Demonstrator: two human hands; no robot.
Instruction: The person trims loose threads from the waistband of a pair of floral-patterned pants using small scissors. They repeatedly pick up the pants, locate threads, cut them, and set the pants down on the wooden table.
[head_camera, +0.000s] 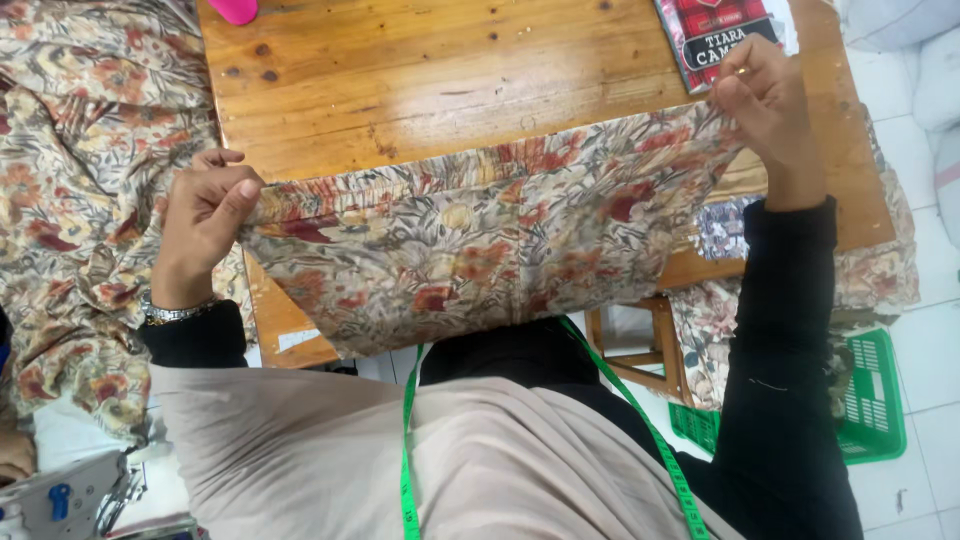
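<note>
Floral fabric piece (480, 240) spans the wooden tabletop (440, 90) edge, left hand (205, 215) and right hand (765, 95) each pinched shut on an end of its gathered top edge; judgement: equal tension at both ends keeps that edge straight.

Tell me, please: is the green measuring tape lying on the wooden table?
No, the green measuring tape hangs around the person's neck over the beige cloth, below the wooden table.
</note>
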